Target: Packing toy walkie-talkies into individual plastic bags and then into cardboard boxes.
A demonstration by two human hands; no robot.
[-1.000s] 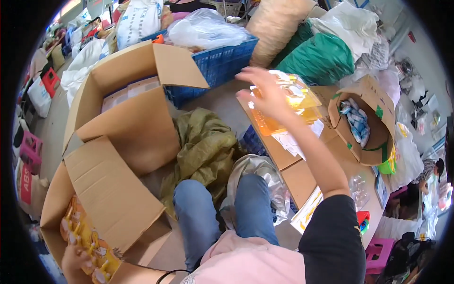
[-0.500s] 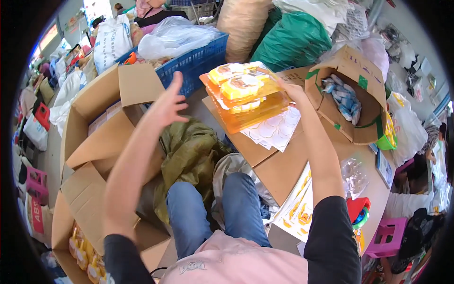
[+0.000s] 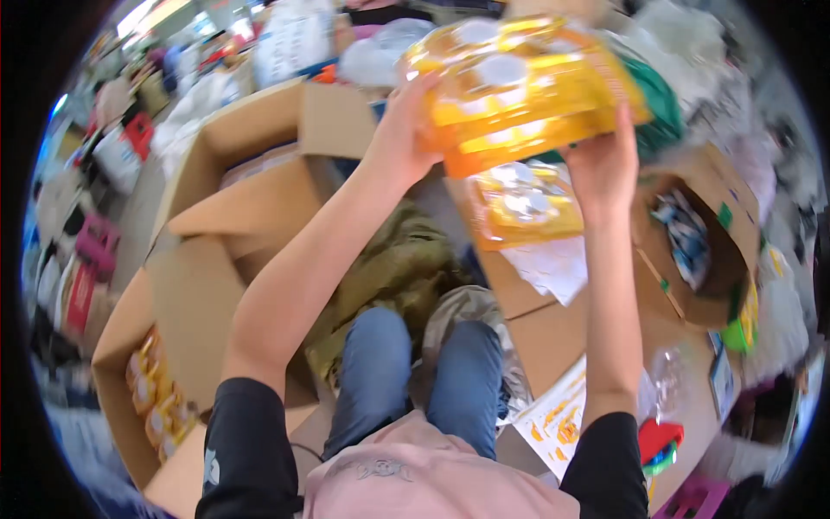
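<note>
Up in front of me are yellow-and-orange blister packs (image 3: 536,91), seemingly stacked, with clear plastic bulges. My left hand (image 3: 406,138) grips their left edge, and my right hand (image 3: 603,169) holds them from below at the right; motion blurs both a little. Beneath them, more yellow blister packaging (image 3: 527,206) lies on the cardboard-covered table, partly over white scalloped paper sheets (image 3: 553,270). Closer to me on the table is a printed sheet (image 3: 552,424) with yellow-orange pictures, partly hidden by my right forearm.
Open cardboard boxes (image 3: 194,277) stand at my left, one with yellow items (image 3: 160,398) inside. On the right a tipped carton (image 3: 726,208) holds blue-and-white pieces. An olive-green sack (image 3: 393,259) lies beyond my knees. Bags crowd the far side.
The held packs have gone up and away from the table, uncovering other packaging below. My left hand, spread and bare before, has come over to grip them. The view has shifted.
</note>
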